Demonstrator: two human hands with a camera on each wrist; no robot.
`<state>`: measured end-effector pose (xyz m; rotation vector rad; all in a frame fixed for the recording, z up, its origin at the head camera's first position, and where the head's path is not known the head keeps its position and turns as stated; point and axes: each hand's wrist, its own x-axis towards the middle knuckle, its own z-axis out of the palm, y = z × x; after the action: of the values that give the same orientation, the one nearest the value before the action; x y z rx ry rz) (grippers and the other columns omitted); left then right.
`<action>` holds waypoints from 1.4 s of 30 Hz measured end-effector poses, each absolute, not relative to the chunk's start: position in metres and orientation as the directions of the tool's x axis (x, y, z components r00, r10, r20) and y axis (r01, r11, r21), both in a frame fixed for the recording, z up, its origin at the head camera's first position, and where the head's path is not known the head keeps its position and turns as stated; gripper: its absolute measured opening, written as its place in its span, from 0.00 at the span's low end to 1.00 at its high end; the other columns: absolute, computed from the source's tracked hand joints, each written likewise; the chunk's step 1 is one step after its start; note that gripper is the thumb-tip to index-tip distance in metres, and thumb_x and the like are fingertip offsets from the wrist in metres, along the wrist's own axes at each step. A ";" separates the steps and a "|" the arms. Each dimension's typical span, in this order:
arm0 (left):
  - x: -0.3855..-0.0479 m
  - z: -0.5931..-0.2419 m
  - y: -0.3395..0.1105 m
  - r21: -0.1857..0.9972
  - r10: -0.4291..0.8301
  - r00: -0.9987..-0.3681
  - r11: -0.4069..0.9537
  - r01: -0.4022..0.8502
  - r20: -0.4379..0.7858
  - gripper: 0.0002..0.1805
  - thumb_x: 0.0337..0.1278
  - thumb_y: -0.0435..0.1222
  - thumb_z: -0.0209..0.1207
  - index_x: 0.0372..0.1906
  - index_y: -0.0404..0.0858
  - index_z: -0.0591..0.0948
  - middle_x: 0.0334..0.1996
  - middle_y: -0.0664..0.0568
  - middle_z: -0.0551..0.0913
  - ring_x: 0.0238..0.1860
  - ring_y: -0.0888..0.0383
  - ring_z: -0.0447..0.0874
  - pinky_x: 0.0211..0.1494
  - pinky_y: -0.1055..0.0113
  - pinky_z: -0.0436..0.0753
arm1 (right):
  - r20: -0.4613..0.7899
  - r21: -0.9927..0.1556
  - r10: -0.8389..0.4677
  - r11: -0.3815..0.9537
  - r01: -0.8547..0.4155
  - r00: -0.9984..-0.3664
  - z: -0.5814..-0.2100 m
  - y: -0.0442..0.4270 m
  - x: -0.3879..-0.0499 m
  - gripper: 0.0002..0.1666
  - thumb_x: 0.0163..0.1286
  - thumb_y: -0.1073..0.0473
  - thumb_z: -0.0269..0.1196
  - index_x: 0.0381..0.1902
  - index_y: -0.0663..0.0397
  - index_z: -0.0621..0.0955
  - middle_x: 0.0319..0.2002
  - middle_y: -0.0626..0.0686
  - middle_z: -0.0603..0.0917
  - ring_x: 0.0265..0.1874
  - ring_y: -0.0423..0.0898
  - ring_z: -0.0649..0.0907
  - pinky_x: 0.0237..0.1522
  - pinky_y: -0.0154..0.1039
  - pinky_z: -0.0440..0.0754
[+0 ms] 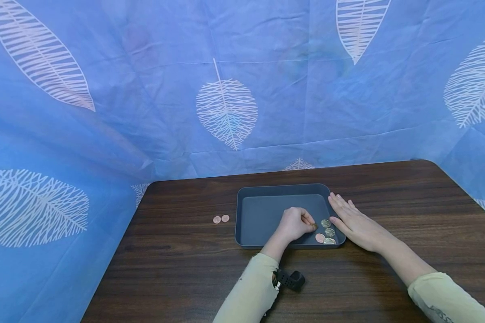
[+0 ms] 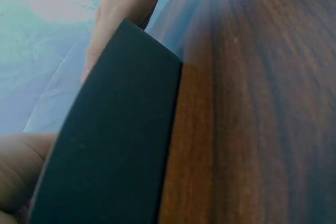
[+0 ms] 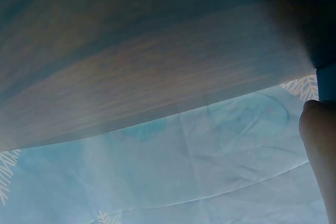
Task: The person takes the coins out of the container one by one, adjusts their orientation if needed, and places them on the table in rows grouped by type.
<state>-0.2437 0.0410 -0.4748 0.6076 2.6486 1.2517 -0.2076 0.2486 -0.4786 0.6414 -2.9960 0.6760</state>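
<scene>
The small, round, shiny gold-brown coin (image 1: 315, 226) is at the fingertips of the left hand (image 1: 294, 223), over the right part of the tray. The grip of this hand is pinching it, so only a bit of its edge shows.

The dark grey, shallow tray (image 1: 241, 220) has four sides, round corners and low walls. Near its front right corner are three round, shiny gold coins (image 1: 329, 232) in a bent row. One round, pinkish copper coin (image 1: 320, 238) is just beside the nearest gold one. I cannot tell if those two touch.

The right hand (image 1: 357, 224) is by the tray's right wall. Its grip is spread, with straight fingers, and it holds nothing.

Two small, round copper coins (image 1: 221, 219) lie flat, side by side, left of the tray. They and the tray are on the dark brown, stripy wooden surface (image 1: 178, 269). Behind is a blue cloth (image 1: 266, 112) with white leaves.
</scene>
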 end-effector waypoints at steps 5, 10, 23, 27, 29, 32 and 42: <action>-0.244 -0.468 0.037 0.804 0.402 -0.913 0.520 0.289 0.068 0.03 0.50 0.30 0.68 0.25 0.39 0.85 0.18 0.60 0.79 0.20 0.70 0.74 0.26 0.77 0.73 | 0.086 -0.411 -0.394 0.822 -0.393 -0.915 -0.478 0.249 -0.208 0.38 0.78 0.46 0.44 0.76 0.58 0.46 0.75 0.61 0.46 0.73 0.57 0.46 0.70 0.54 0.43; -0.243 -0.459 0.028 0.850 0.380 -0.923 0.466 0.246 0.059 0.02 0.51 0.30 0.68 0.27 0.37 0.85 0.19 0.60 0.79 0.21 0.68 0.75 0.26 0.75 0.75 | 0.088 -0.413 -0.398 0.820 -0.397 -0.913 -0.479 0.249 -0.208 0.39 0.78 0.46 0.44 0.75 0.59 0.46 0.75 0.62 0.46 0.73 0.57 0.46 0.70 0.54 0.43; -0.242 -0.432 -0.023 0.877 0.336 -0.933 0.400 0.268 0.132 0.02 0.54 0.33 0.66 0.32 0.38 0.85 0.25 0.58 0.81 0.26 0.66 0.77 0.30 0.72 0.77 | 0.077 -0.417 -0.396 0.821 -0.390 -0.915 -0.480 0.251 -0.207 0.39 0.78 0.44 0.43 0.76 0.57 0.44 0.75 0.61 0.44 0.73 0.57 0.45 0.70 0.51 0.39; -0.242 -0.428 -0.040 0.876 0.303 -0.941 0.399 0.271 0.153 0.02 0.54 0.33 0.67 0.33 0.38 0.86 0.25 0.57 0.82 0.27 0.64 0.78 0.30 0.71 0.78 | 0.091 -0.421 -0.400 0.814 -0.399 -0.912 -0.480 0.250 -0.206 0.39 0.78 0.45 0.43 0.76 0.58 0.45 0.75 0.61 0.44 0.73 0.58 0.45 0.70 0.51 0.40; -0.242 -0.427 -0.049 0.877 0.286 -0.944 0.397 0.273 0.164 0.03 0.53 0.33 0.67 0.33 0.38 0.86 0.25 0.56 0.82 0.27 0.64 0.78 0.31 0.71 0.78 | 0.088 -0.423 -0.400 0.814 -0.397 -0.912 -0.479 0.250 -0.206 0.39 0.78 0.45 0.43 0.76 0.58 0.45 0.75 0.61 0.44 0.73 0.58 0.45 0.70 0.50 0.39; -0.242 -0.426 -0.063 0.885 0.264 -0.949 0.382 0.265 0.171 0.03 0.53 0.33 0.67 0.33 0.38 0.86 0.26 0.55 0.82 0.28 0.62 0.79 0.31 0.70 0.79 | 0.080 -0.422 -0.396 0.818 -0.391 -0.915 -0.479 0.251 -0.207 0.39 0.78 0.45 0.43 0.76 0.57 0.44 0.75 0.61 0.44 0.73 0.58 0.45 0.70 0.50 0.39; -0.242 -0.427 -0.108 0.923 0.169 -0.974 0.330 0.199 0.149 0.07 0.54 0.36 0.67 0.36 0.36 0.85 0.29 0.51 0.84 0.32 0.53 0.82 0.42 0.55 0.79 | 0.075 -0.429 -0.395 0.816 -0.387 -0.916 -0.479 0.250 -0.207 0.39 0.78 0.45 0.43 0.76 0.57 0.44 0.75 0.61 0.43 0.73 0.58 0.45 0.70 0.51 0.40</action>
<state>-0.2417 -0.1082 -0.4270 0.3573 2.5829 1.7989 -0.2065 0.2505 -0.4786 0.6481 -3.0098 0.7046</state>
